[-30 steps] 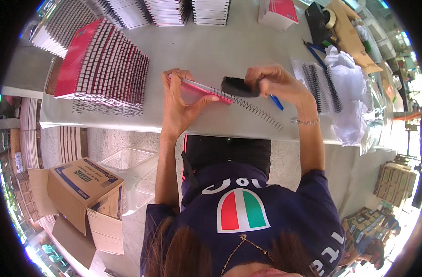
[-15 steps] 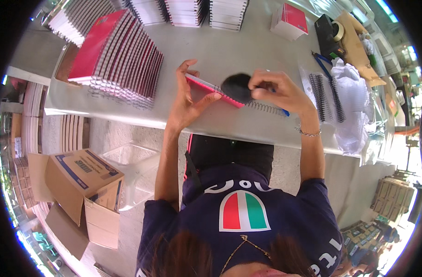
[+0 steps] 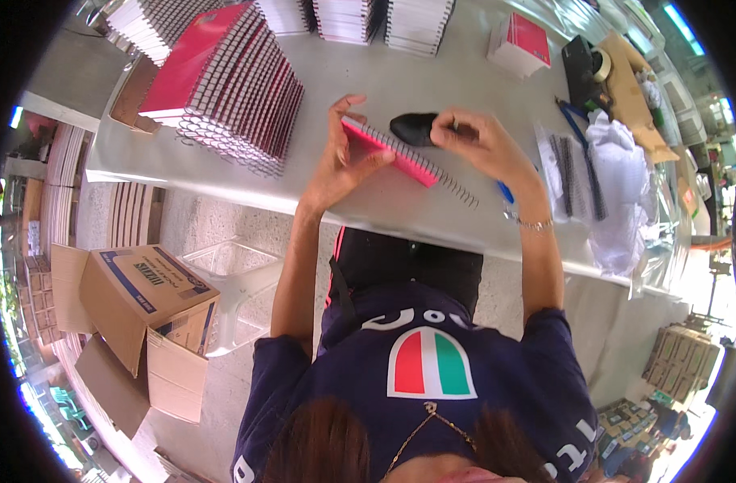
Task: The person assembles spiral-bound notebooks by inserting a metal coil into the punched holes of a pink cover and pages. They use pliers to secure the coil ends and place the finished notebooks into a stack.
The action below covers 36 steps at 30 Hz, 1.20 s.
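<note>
My left hand (image 3: 340, 165) is closed round a small pink-red notebook (image 3: 416, 165), gripping it by its left end, with the spine edge tilted up. A black spiral coil (image 3: 458, 188) runs along that edge and its loose end sticks out past the notebook's right corner. Beyond the notebook, my right hand (image 3: 479, 143) has its fingers bent against one end of a smooth black rounded object (image 3: 415, 129), whose kind I cannot make out. Some of its fingers are hidden. A blue item (image 3: 506, 191) lies on the table by my right wrist, partly covered.
A tall stack of red spiral notebooks (image 3: 231, 88) stands at the left. More bound stacks (image 3: 416, 24) line the far side. A red-topped pile (image 3: 521, 44), a tape dispenser (image 3: 589, 72), blue-handled pliers (image 3: 573, 121) and black coils (image 3: 573, 173) are at the right.
The black object was blurred and closer over the coil; now it is sharper and beyond the spine. More loops show along the notebook edge, and less coil sticks out.
</note>
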Tool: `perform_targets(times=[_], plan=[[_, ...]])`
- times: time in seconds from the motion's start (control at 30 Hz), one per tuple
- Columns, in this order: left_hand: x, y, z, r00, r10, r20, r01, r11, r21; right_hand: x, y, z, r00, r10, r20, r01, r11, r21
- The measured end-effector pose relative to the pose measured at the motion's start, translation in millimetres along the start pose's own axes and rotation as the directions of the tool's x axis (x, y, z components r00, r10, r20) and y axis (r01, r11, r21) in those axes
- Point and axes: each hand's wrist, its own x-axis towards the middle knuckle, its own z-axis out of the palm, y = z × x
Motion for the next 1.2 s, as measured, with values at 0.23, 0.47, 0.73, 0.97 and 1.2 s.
perform_targets(times=[0.23,0.47,0.73,0.97,1.2], plan=[[0,0,-1,0.999,0.030,0.023,-0.031,0.999,0.031,19,4,-2,0.992,-0.025,-0.126,0.015,0.997,-0.080],[0,0,-1,0.999,-0.015,0.044,0.019,0.997,-0.078,19,-2,16,0.991,-0.057,-0.119,0.065,0.996,0.063],[-1,-14,9,0.991,0.105,-0.082,-0.102,0.994,0.031,33,37,2,0.860,-0.233,-0.454,-0.042,0.855,-0.518],[-17,3,43,0.942,-0.132,-0.308,0.069,0.976,-0.207,-64,25,-5,0.768,0.055,-0.639,-0.568,0.519,-0.638],[-17,15,35,0.922,-0.070,-0.380,0.076,0.997,0.000,-82,21,43,0.746,-0.084,-0.660,-0.354,0.791,-0.500]])
